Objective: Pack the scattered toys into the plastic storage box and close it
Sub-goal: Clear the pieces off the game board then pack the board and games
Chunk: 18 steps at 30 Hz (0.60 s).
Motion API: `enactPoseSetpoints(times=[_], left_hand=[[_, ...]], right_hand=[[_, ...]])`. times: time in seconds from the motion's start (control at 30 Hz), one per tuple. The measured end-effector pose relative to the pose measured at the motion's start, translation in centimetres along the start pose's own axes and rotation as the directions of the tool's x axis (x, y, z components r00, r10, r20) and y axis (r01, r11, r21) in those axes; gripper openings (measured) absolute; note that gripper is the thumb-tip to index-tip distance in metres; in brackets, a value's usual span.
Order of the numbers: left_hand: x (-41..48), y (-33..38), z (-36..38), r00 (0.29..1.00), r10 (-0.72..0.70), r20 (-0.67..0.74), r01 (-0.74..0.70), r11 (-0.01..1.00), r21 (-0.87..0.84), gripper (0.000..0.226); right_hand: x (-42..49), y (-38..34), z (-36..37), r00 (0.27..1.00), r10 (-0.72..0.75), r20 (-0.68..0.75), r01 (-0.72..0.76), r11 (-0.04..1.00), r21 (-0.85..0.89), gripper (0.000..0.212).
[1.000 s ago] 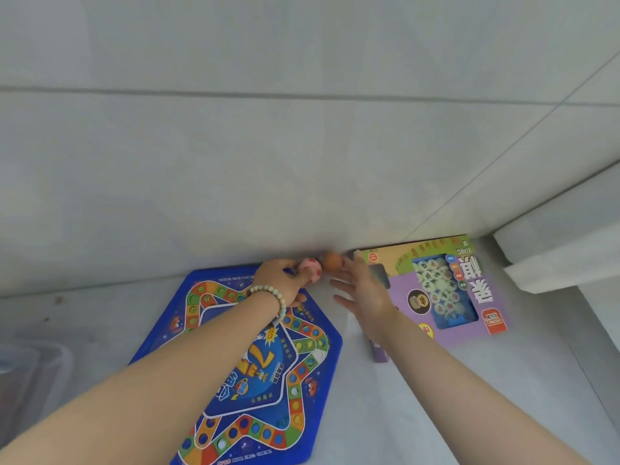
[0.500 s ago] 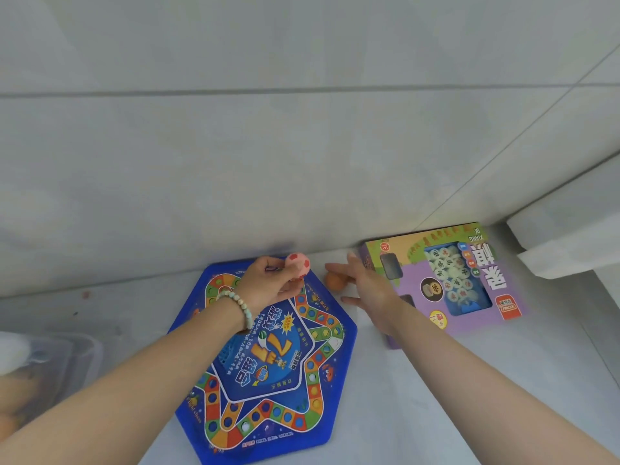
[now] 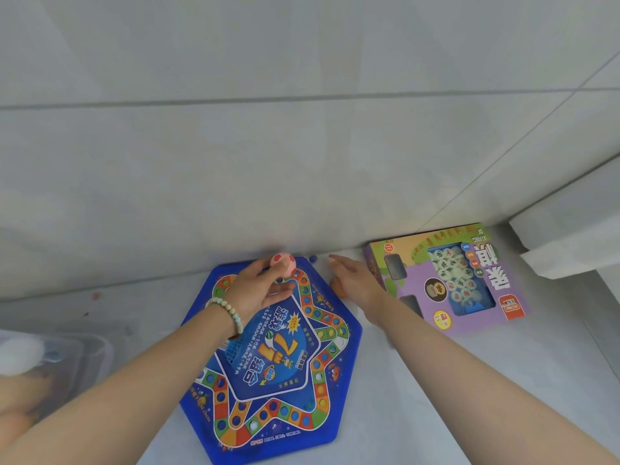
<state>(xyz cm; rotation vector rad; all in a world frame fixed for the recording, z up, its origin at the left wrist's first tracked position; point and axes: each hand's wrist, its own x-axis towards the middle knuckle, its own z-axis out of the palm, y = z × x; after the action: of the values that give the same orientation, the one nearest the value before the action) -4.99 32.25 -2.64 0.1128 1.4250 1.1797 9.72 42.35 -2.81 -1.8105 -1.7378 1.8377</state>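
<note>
The left hand [image 3: 258, 290], a bead bracelet [image 3: 226, 310] on its wrist, grips a pink red-spotted ball [image 3: 282, 263] in curled fingers above the far edge of the blue hexagonal game board [image 3: 278, 380]. The right hand [image 3: 355, 280] lies with fingers straight over an orange ball [image 3: 335, 286], between the board and the purple game box [image 3: 446, 280]. The plastic storage box [image 3: 67, 357] sits at the left edge, blurred.
</note>
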Motion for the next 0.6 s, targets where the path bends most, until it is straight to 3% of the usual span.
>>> enactPoseSetpoints(times=[0.2, 0.33, 0.47, 0.6], left_hand=[[-0.2, -0.6, -0.4, 0.998, 0.067, -0.016, -0.065, 0.993, 0.095, 0.026], [0.0, -0.8, -0.7, 0.998, 0.061, -0.004, -0.060, 0.997, 0.037, 0.024], [0.2, -0.9, -1.0, 0.999, 0.044, 0.008, -0.044, 0.999, -0.021, 0.025], [0.3, -1.0, -1.4, 1.000, 0.030, 0.008, -0.029, 0.998, -0.063, 0.034]], right_hand=[[0.6, -0.5, 0.7, 1.000, -0.018, -0.025, 0.018, 0.999, -0.030, 0.054], [1.4, -0.3, 1.5, 0.994, -0.036, -0.103, 0.033, 0.999, -0.028, 0.053], [2.2, 0.0, 2.3, 0.976, -0.149, -0.160, 0.110, 0.967, -0.228, 0.048], [3.0, 0.2, 3.0, 0.958, -0.228, -0.173, 0.167, 0.936, -0.309, 0.029]])
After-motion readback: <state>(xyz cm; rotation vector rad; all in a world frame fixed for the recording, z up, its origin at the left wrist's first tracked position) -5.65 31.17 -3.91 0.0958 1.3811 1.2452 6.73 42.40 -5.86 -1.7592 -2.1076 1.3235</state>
